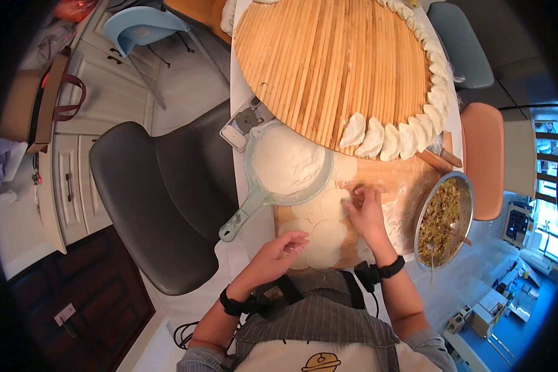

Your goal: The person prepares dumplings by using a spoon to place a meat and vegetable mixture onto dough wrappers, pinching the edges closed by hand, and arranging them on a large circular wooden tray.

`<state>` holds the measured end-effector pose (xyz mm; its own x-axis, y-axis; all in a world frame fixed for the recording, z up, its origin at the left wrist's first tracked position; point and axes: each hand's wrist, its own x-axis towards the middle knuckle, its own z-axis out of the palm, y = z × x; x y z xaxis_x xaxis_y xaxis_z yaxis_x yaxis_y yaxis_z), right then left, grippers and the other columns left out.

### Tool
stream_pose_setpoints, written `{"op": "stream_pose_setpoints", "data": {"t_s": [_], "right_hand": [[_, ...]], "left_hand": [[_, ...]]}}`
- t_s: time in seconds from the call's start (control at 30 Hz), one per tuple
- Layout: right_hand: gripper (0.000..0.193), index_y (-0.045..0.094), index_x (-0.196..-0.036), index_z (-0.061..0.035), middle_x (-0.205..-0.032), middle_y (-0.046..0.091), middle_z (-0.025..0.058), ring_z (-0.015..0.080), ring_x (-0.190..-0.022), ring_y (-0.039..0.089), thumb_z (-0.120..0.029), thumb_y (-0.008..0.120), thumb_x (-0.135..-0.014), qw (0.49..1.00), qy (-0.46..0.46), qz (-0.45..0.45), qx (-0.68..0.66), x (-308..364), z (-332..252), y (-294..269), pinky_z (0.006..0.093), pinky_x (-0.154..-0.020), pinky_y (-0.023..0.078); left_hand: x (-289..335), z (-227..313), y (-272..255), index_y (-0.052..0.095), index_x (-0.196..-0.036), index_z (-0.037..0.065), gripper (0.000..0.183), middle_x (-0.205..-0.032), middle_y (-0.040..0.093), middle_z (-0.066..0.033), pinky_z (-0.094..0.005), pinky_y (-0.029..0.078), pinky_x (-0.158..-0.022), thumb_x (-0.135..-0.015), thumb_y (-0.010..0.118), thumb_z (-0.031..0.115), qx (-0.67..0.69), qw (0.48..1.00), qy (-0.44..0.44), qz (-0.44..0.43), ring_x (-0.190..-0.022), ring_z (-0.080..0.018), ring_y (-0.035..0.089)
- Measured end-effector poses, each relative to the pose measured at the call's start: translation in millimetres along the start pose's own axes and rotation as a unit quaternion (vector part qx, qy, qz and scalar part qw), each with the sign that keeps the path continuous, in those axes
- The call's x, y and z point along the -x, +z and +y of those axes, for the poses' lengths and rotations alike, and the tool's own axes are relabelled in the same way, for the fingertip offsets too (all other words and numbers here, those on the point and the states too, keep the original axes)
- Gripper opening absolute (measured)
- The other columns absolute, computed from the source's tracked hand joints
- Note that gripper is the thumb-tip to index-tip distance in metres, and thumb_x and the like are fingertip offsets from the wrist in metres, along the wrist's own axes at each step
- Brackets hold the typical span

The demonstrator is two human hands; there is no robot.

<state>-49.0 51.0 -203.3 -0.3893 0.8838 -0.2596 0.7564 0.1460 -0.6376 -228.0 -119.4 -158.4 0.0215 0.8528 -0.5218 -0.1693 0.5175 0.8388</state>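
Note:
Several thin round dough wrappers point(319, 245) lie overlapping on a floured wooden board point(394, 186) before me. My left hand point(282, 250) hovers at their near left edge, empty, its fingers loosely bent and apart. At their right edge, my right hand point(367, 214) has thumb and bent fingers closed on the rim of a dough wrapper point(338, 201); the exact contact is partly hidden. Just beyond the wrappers stands a pale green, long-handled scoop point(252, 208) full of white flour point(289, 160).
A large round slatted tray point(332, 68) carries folded dumplings point(390, 142) along its right and near rim. On the right are a metal bowl of chopped filling point(439, 220) with utensils in it and a rolling pin point(451, 157). A phone point(234, 137) and a black chair point(167, 192) are left.

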Motion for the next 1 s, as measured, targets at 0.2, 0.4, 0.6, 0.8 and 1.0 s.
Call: {"op": "stream_pose_setpoints", "data": {"t_s": [0.2, 0.4, 0.6, 0.8, 1.0], "right_hand": [[0.041, 0.047, -0.102, 0.0019, -0.098, 0.052, 0.0176, 0.0309, -0.090, 0.054, -0.013, 0.071, -0.072, 0.998, 0.056, -0.032, 0.008, -1.0, -18.5, 15.8, 0.0345, -0.077, 0.046], [0.021, 0.060, -0.083, -0.0017, -0.071, 0.059, 0.0110, 0.0307, -0.070, 0.057, -0.018, 0.069, -0.073, 0.990, 0.108, -0.072, 0.050, 0.4, -28.2, 3.7, 0.0373, -0.066, 0.047], [0.008, 0.065, -0.076, -0.0013, -0.079, 0.063, 0.0137, 0.0309, -0.069, 0.058, -0.009, 0.065, -0.076, 0.993, -0.106, 0.041, -0.015, 7.2, -7.6, -7.8, 0.0362, -0.062, 0.046], [0.018, 0.061, -0.095, -0.0004, -0.081, 0.062, -0.0001, 0.0059, -0.076, 0.053, -0.018, 0.057, -0.090, 0.950, -0.008, -0.005, -0.312, 31.5, -19.4, -29.9, 0.0221, -0.072, 0.043], [0.015, 0.059, -0.096, 0.0004, -0.080, 0.063, 0.0009, 0.0053, -0.073, 0.056, -0.013, 0.055, -0.091, 0.861, 0.026, -0.152, -0.485, 75.6, -40.6, -51.2, 0.0210, -0.067, 0.047]], "left_hand": [[-4.2, -21.0, -1.2, 0.048, -0.122, 0.003, 0.030, -0.110, 0.058, -0.0059, -0.0267, 0.040, -0.089, -0.093, 0.047, 0.013, 0.033, 0.999, -0.033, -0.014, -0.102, -0.0121, 0.052], [-4.6, -33.2, -10.1, 0.048, -0.121, 0.003, 0.030, -0.109, 0.058, -0.0048, -0.0270, 0.040, -0.090, -0.094, 0.047, 0.015, 0.014, 0.999, -0.027, 0.011, -0.100, -0.0119, 0.052], [-3.1, -30.6, -15.0, 0.048, -0.122, 0.003, 0.031, -0.111, 0.057, -0.0048, -0.0278, 0.038, -0.092, -0.094, 0.046, 0.016, -0.002, 1.000, -0.024, 0.008, -0.103, -0.0125, 0.051], [-18.4, -24.7, -1.9, 0.042, -0.129, 0.000, 0.040, -0.129, 0.048, -0.0099, -0.0294, 0.034, -0.100, -0.096, 0.042, 0.023, 0.069, 0.997, 0.031, -0.009, -0.118, -0.0168, 0.045], [-36.1, -21.2, 28.3, 0.038, -0.131, -0.001, 0.046, -0.133, 0.042, -0.0123, -0.0352, 0.033, -0.102, -0.098, 0.035, 0.032, 0.498, 0.834, -0.035, -0.235, -0.120, -0.0215, 0.044]]}}
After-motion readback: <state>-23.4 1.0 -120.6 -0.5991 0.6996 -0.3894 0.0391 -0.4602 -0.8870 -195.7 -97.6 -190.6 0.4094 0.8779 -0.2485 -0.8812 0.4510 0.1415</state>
